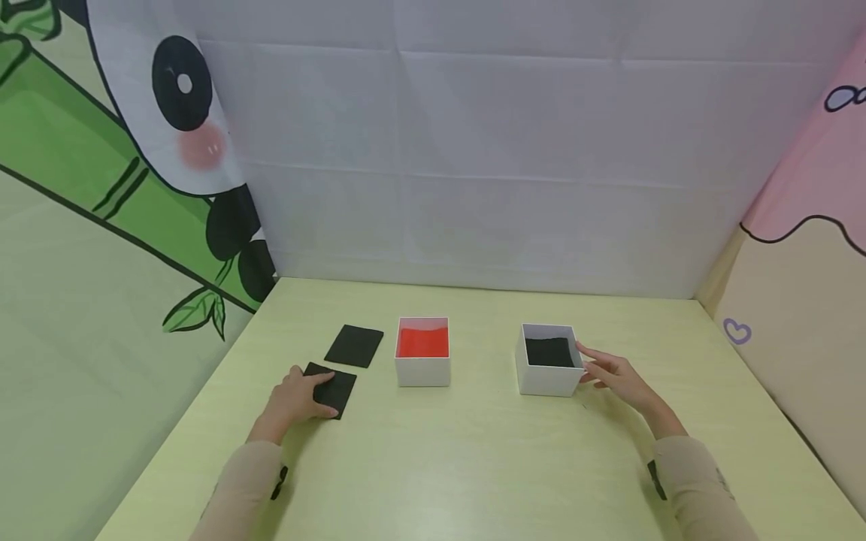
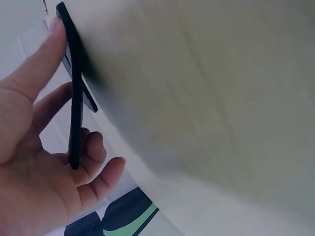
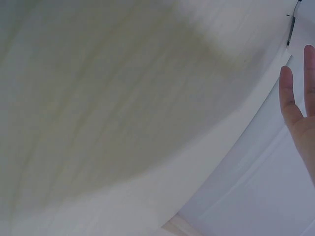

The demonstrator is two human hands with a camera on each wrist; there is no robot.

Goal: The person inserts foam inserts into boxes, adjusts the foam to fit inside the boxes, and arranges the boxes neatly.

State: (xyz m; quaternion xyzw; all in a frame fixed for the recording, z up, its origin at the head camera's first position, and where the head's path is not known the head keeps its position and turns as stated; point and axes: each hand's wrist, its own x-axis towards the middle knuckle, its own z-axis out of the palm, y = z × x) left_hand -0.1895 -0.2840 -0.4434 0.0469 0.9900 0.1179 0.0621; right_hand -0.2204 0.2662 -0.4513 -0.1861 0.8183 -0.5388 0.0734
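My left hand (image 1: 295, 398) grips a thin black square (image 1: 336, 391) by its edges, thumb on the near side and fingers at the far side. In the left wrist view the black square (image 2: 75, 113) appears edge-on between thumb and fingers. Just beyond it, a second black square (image 1: 355, 346) lies flat on the table. My right hand (image 1: 619, 378) is at the right side of a white box (image 1: 548, 381) with black material (image 1: 549, 352) inside, its extended fingertips at the box wall. In the right wrist view only part of the right hand (image 3: 304, 118) shows, fingers extended.
Between the black squares and the right-hand box stands another white box (image 1: 423, 373), holding red material (image 1: 423, 343). All rest on a pale wooden table (image 1: 433, 466). A white cloth (image 1: 473, 173) hangs behind, with printed cloth panels at both sides.
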